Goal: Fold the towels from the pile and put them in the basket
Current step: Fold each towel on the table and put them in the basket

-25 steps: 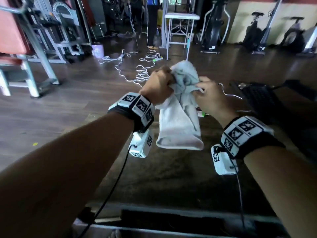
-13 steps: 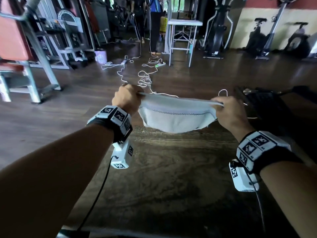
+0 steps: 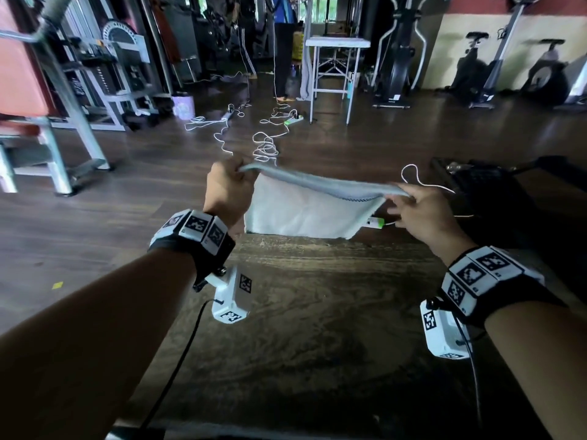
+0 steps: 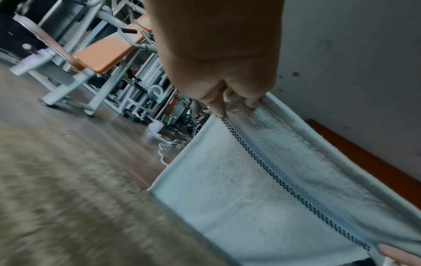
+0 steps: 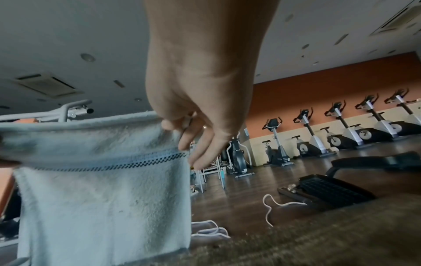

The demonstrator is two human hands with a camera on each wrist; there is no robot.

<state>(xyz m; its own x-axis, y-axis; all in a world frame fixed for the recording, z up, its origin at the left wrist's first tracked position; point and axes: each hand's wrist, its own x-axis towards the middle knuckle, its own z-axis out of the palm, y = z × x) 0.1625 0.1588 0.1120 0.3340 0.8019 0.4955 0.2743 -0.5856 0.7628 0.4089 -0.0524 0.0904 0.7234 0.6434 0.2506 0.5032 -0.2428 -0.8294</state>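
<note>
A white towel [image 3: 305, 211] with a thin checked stripe hangs spread out above the far edge of the dark wooden table [image 3: 301, 312]. My left hand [image 3: 227, 188] pinches its upper left corner. My right hand [image 3: 413, 204] pinches its upper right corner. In the left wrist view the towel [image 4: 250, 189] stretches away from my left hand [image 4: 230, 100] toward the fingertips of the other hand [image 4: 396, 253]. In the right wrist view my right hand [image 5: 182, 129] grips the towel [image 5: 102, 189] by its top hem. No pile or basket shows.
White cables [image 3: 263, 144] and a power strip [image 3: 293, 121] lie on the wooden floor beyond the table. A dark treadle-like machine [image 3: 482, 185] stands at the right. A red bench frame [image 3: 38, 115] is at the left, a white table [image 3: 336, 58] and exercise bikes [image 3: 476, 74] further back.
A second ago both hands held the towel bunched together. They moved apart and stretched its top edge wide; now the towel hangs lower and flatter, and the hands are a little farther forward.
</note>
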